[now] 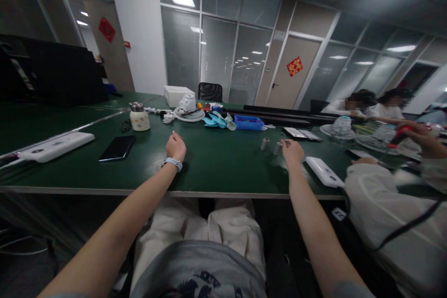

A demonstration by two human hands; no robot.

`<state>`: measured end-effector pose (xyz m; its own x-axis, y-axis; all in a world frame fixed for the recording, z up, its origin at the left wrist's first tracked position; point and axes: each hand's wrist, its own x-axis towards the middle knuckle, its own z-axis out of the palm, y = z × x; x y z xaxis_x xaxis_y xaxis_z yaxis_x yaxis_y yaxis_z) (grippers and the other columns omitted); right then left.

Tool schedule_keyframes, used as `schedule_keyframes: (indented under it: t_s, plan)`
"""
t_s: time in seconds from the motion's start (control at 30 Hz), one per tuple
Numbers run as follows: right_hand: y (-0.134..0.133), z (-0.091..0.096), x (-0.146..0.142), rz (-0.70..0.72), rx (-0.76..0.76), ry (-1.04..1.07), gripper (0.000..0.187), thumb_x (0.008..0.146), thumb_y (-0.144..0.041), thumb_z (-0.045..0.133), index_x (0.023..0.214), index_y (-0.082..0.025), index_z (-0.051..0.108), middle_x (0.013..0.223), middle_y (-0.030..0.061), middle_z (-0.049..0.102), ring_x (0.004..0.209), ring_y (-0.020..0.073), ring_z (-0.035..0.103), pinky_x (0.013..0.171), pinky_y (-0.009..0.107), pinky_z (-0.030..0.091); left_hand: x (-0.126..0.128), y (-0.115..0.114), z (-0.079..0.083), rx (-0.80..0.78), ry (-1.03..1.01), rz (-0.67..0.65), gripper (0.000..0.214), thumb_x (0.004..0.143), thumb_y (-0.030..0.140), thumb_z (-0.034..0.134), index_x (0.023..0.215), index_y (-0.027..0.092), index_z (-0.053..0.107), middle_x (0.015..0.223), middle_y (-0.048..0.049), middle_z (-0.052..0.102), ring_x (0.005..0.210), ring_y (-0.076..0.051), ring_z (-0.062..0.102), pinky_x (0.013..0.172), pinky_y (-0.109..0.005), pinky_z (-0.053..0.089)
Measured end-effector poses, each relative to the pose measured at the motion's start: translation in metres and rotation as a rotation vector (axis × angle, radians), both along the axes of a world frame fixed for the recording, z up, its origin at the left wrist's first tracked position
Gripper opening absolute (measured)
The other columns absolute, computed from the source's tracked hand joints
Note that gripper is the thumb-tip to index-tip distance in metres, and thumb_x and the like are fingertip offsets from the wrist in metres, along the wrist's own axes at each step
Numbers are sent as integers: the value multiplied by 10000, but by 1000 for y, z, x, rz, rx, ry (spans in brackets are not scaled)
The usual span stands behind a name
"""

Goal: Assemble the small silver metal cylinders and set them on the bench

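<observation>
Over the green table, my left hand [176, 147] is closed in a loose pinch, with a watch on its wrist. Whatever its fingertips hold, if anything, is too small to make out. To the right, my right hand [294, 152] has its fingers closed at the upper edge of a small silver metal cylinder [278, 148], which stands upright. A second silver cylinder [265, 144] of the same look stands just left of it, apart from my hand.
A black phone [117, 148], a white power bank [57, 146] and a cream jar [140, 120] lie left. Behind are a blue basket [249, 123], light-blue pieces [216, 120] and a white fan grille [189, 115]. Another white power bank [324, 171] lies right, beside a co-worker's sleeve [373, 200].
</observation>
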<state>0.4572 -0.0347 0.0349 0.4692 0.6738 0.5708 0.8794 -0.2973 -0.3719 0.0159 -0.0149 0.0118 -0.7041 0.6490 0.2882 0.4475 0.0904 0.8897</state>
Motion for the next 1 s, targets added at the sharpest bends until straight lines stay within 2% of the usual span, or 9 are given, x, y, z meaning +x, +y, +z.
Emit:
schedule_keyframes:
  t_s: [0.33, 0.53, 0.67, 0.83, 0.93, 1.0]
  plan:
    - [5, -4, 1, 11, -20, 75, 331, 906, -433, 479, 1053, -258, 719, 930, 111, 681, 844, 243, 629, 703, 321, 438, 0, 0, 0, -2, 18, -18, 549, 953, 464, 168, 769, 206, 615, 883, -130, 683, 864, -272, 622, 774, -367, 432]
    - [4, -3, -3, -25, 91, 68, 337, 907, -426, 472, 1075, -264, 715, 948, 108, 668, 840, 232, 618, 715, 314, 435, -1, 0, 0, -12, 25, -28, 541, 954, 456, 173, 771, 205, 616, 888, -134, 683, 871, -277, 623, 782, -373, 433]
    - [5, -3, -3, 11, 24, 119, 329, 903, -423, 475, 1069, -278, 719, 957, 107, 677, 844, 234, 614, 714, 315, 442, -1, 1, -1, -11, 29, -28, 539, 953, 457, 175, 771, 209, 617, 897, -134, 685, 884, -276, 623, 793, -374, 433]
    - [2, -3, -2, 26, -28, 137, 357, 894, -416, 470, 1089, -243, 715, 962, 122, 659, 851, 231, 606, 731, 316, 445, -1, 2, -2, -12, 36, -19, 530, 952, 450, 189, 765, 210, 623, 892, -132, 688, 898, -269, 622, 806, -367, 433]
    - [-2, -2, -10, -11, 114, 18, 423, 916, -384, 407, 1218, -196, 636, 1020, 142, 602, 910, 238, 581, 800, 342, 426, 0, 1, -1, -12, 38, -19, 527, 953, 444, 189, 769, 211, 625, 894, -131, 688, 903, -270, 622, 804, -366, 434]
    - [-2, -1, -22, 45, 221, -98, 456, 924, -358, 380, 1309, -180, 548, 1080, 147, 567, 974, 242, 554, 855, 356, 405, 0, 1, -1, -12, 41, -22, 525, 953, 439, 190, 765, 210, 623, 893, -132, 688, 901, -271, 623, 800, -367, 433]
